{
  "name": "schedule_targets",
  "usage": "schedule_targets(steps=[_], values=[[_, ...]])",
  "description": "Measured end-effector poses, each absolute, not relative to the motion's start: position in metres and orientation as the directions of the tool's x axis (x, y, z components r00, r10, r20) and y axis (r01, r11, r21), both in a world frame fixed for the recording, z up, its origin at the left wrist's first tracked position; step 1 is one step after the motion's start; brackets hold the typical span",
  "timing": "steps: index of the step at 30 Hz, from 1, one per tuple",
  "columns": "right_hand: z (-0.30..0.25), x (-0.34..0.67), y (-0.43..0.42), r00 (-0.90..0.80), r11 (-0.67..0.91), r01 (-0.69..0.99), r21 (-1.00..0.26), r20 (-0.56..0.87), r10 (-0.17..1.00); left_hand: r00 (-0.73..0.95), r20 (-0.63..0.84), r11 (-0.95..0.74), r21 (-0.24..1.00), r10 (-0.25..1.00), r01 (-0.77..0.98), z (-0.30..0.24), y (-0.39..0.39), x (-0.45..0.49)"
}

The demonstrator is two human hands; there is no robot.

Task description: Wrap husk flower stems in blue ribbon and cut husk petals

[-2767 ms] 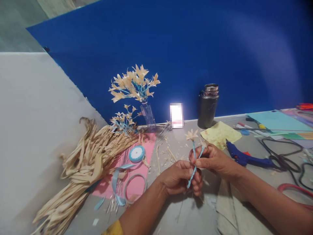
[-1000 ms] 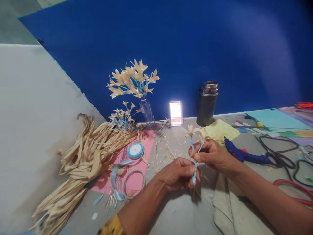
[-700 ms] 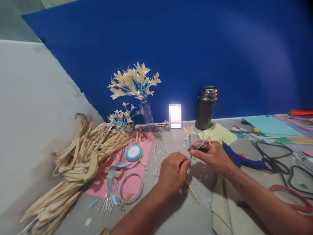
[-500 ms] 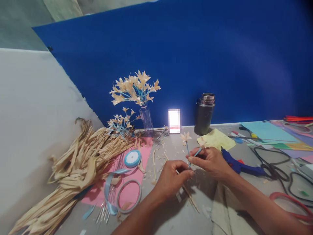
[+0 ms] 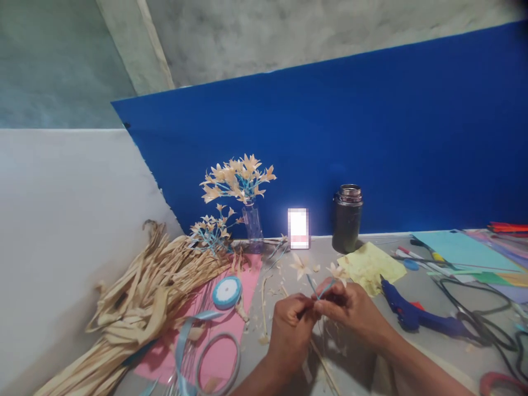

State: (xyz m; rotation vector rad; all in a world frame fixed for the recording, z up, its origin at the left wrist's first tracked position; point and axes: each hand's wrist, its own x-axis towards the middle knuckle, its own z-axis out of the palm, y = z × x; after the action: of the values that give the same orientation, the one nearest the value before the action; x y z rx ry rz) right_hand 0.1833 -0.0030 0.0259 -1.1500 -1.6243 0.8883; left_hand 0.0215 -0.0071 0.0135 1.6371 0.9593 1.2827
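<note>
My left hand (image 5: 292, 330) and my right hand (image 5: 350, 311) meet over the middle of the table, fingertips pinched together. Between them they hold two pale handmade flowers on blue-wrapped stems. One flower (image 5: 301, 266) leans left above my left fingers; the other flower (image 5: 337, 271) rises over my right fingers. The stems cross where my fingertips meet, and a thin wire runs down below. My fingers cover the joint itself. Behind, a bunch of similar flowers (image 5: 239, 179) stands in a clear bottle (image 5: 252, 228), with a smaller flower bunch (image 5: 212, 231) lying beside it.
Dried husks (image 5: 144, 297) lie at left, beside pink paper (image 5: 247, 286) bearing a blue ribbon roll (image 5: 226, 291) and a tape ring (image 5: 198, 366). A dark flask (image 5: 347, 220), yellow paper (image 5: 371, 267) and a blue glue gun (image 5: 412, 313) with looping cables sit at right.
The view has tilted upward, so things sit lower in the picture. My hands have drawn together, and the two flowers now spread further apart in angle.
</note>
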Motion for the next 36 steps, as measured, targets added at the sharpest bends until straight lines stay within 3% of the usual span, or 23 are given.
schedule_targets(steps=[4, 11, 17, 24, 30, 33, 36], values=[[0.027, 0.183, -0.004, -0.122, 0.390, 0.267, -0.881, 0.371, 0.921, 0.180, 0.407, -0.429, 0.897, 0.896, 0.109, 0.011, -0.007, 0.021], [0.024, 0.184, -0.001, -0.132, 0.416, 0.096, -0.904, 0.403, 0.906, 0.203, 0.575, -0.609, 0.763, 0.792, 0.217, 0.007, -0.007, 0.022], [0.023, 0.179, -0.005, -0.003, 0.432, 0.317, -0.844, 0.454, 0.891, 0.230, 0.402, -0.442, 0.881, 0.886, 0.167, 0.010, -0.005, 0.023], [0.031, 0.180, -0.007, 0.028, 0.398, 0.328, -0.857, 0.430, 0.902, 0.161, 0.307, -0.330, 0.933, 0.938, 0.143, 0.015, -0.008, 0.023], [0.031, 0.184, -0.002, -0.029, 0.298, 0.225, -0.928, 0.299, 0.954, 0.157, 0.218, -0.234, 0.968, 0.963, 0.093, 0.020, -0.007, 0.022], [0.030, 0.190, 0.003, 0.048, 0.180, 0.235, -0.955, 0.197, 0.979, 0.121, 0.147, -0.149, 0.989, 0.982, 0.011, 0.023, -0.003, 0.021], [0.027, 0.192, 0.007, -0.005, 0.123, 0.262, -0.957, 0.126, 0.992, 0.094, 0.098, -0.091, 0.993, 0.991, -0.073, 0.020, 0.002, 0.023]])
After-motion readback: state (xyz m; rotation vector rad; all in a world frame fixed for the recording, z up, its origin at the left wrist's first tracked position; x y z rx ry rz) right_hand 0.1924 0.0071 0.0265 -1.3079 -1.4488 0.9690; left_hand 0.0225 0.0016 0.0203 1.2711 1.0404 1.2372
